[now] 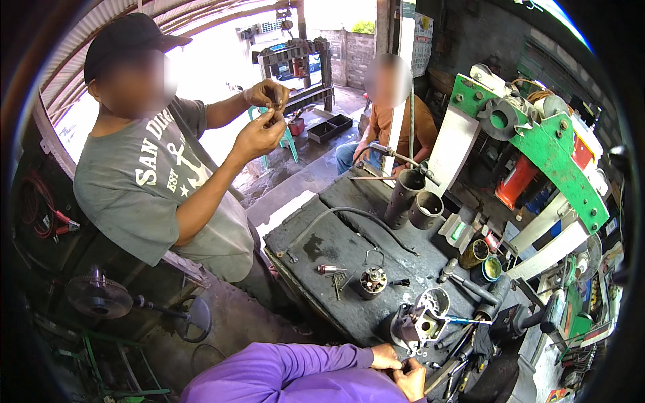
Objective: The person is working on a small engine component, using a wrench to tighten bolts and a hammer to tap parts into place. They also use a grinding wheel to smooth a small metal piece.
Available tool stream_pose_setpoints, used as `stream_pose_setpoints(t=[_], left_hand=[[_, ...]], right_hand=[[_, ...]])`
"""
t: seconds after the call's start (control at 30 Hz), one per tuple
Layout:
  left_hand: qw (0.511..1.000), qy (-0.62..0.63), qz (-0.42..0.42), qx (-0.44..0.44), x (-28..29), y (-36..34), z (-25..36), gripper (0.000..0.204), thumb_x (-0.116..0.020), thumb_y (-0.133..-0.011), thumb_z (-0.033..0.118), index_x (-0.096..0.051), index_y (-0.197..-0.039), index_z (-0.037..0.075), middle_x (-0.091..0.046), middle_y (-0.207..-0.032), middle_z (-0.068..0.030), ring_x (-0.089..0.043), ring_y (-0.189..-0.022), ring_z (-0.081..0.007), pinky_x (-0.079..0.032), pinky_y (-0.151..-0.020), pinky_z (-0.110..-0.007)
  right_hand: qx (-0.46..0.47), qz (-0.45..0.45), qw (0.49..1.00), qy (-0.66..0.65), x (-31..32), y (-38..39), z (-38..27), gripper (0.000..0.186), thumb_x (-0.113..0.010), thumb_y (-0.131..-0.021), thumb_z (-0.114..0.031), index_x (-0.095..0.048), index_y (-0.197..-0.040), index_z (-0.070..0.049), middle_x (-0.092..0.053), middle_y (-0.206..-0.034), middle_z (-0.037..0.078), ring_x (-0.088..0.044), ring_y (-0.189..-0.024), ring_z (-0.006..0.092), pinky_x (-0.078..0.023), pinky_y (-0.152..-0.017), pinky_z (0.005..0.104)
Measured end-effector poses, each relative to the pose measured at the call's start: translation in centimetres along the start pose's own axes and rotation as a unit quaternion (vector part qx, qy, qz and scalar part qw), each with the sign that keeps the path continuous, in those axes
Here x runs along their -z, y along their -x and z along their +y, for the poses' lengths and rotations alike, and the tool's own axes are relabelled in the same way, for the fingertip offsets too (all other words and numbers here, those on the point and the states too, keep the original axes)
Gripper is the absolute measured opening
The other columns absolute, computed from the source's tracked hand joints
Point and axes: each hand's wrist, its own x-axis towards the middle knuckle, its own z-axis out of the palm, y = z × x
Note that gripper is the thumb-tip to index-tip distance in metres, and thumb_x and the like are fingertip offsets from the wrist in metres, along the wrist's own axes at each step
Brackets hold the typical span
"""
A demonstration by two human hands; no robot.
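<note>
My left hand [385, 357] and my right hand [410, 381], in purple sleeves, come together at the near edge of the workbench. The fingers of both are closed and meet at the tips. Whatever they pinch is too small or hidden to make out. Just beyond them a silver metal motor housing [427, 317] with round openings stands on the bench. A round motor part with a copper-coloured top [373, 281] sits farther left. Beside it lie a small silver and red cylindrical part [330, 269] and a bent wire bracket [375, 256].
A co-worker in a grey shirt [154, 181] stands left, handling something small. Another person [403, 121] sits behind the bench. The dark bench [322, 232] bears a hose [356, 210], two metal cylinders [426, 209], a hammer [467, 282] and tools. A green press frame [537, 141] rises right.
</note>
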Motion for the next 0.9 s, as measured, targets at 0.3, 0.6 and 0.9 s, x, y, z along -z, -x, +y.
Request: stream_pose_setpoints(t=[0.3, 0.6, 0.9], left_hand=[[0.998, 0.042, -0.027, -0.025, 0.0, -0.2, -0.5, 0.017, -0.08, -0.083, 0.025, -0.076, -0.087, 0.009, -0.073, -0.084, 0.0023, -0.063, -0.079, -0.0104, -0.054, -0.074, -0.032], [0.928, -0.195, 0.057, -0.313, -0.1, 1.7, 2.2, 0.022, -0.077, -0.074, 0.001, -0.07, -0.095, 0.0, -0.071, -0.088, -0.0125, -0.072, -0.08, -0.0242, -0.058, -0.071, -0.035], [0.869, -0.221, 0.09, -0.434, -1.0, 2.0, 3.6, 0.023, -0.077, -0.072, -0.003, -0.07, -0.094, 0.001, -0.074, -0.092, -0.0151, -0.074, -0.083, -0.0323, -0.061, -0.074, -0.038]], right_hand=[[0.011, 0.001, 0.997, 0.077, 0.8, 0.2, -1.2, 0.033, -0.08, -0.078, -0.02, -0.058, -0.074, 0.004, -0.064, -0.071, 0.031, -0.066, -0.064, 0.0488, -0.051, -0.058, 0.0524], [-0.211, -0.019, 0.959, -0.188, 1.1, 1.1, 1.0, 0.02, -0.073, -0.082, -0.011, -0.062, -0.079, 0.005, -0.066, -0.071, 0.011, -0.059, -0.065, 0.0141, -0.049, -0.055, 0.0367], [-0.427, -0.063, 0.733, -0.526, 3.7, 1.5, -0.2, 0.011, -0.058, -0.093, 0.001, -0.067, -0.088, 0.005, -0.069, -0.081, 0.014, -0.068, -0.065, 0.0186, -0.06, -0.055, 0.0316]])
